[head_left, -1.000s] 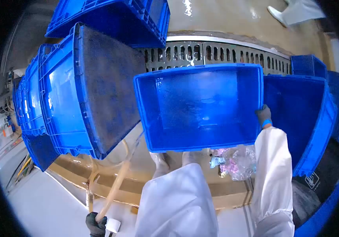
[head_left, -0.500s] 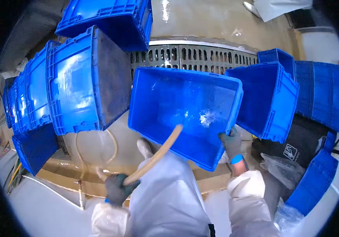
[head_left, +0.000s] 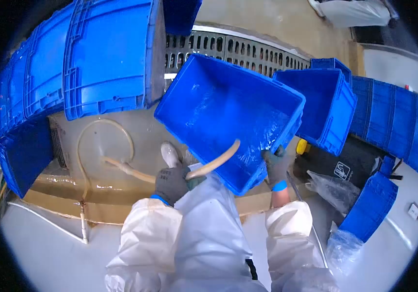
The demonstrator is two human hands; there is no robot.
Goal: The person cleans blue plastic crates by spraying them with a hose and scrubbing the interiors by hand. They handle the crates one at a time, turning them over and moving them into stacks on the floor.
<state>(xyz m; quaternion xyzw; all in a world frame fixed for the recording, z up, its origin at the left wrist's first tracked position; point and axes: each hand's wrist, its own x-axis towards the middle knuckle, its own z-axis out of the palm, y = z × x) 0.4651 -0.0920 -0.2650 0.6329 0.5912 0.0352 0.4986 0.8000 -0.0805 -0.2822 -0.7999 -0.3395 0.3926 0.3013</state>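
Note:
My left hand (head_left: 172,185), in a dark glove, is wrapped round a beige hose (head_left: 214,164) whose end points into a large blue crate (head_left: 218,109). Wet, shiny patches show on the inner wall and bottom of the crate, which is tilted with its opening towards me. Gloved as well, my right hand (head_left: 275,164) grips the crate's lower right rim. The rest of the hose loops over the wet floor on the left.
Large blue crates (head_left: 107,58) stand in a row at the left, with more blue crates (head_left: 316,102) at the right. A metal drain grate (head_left: 248,51) runs behind. Plastic bags (head_left: 335,192) lie lower right. Another person's white clothing (head_left: 355,12) shows at the top right.
My left hand has moved right and up with the hose. The held crate has turned, its right side now lower. The left crates appear larger and higher in view.

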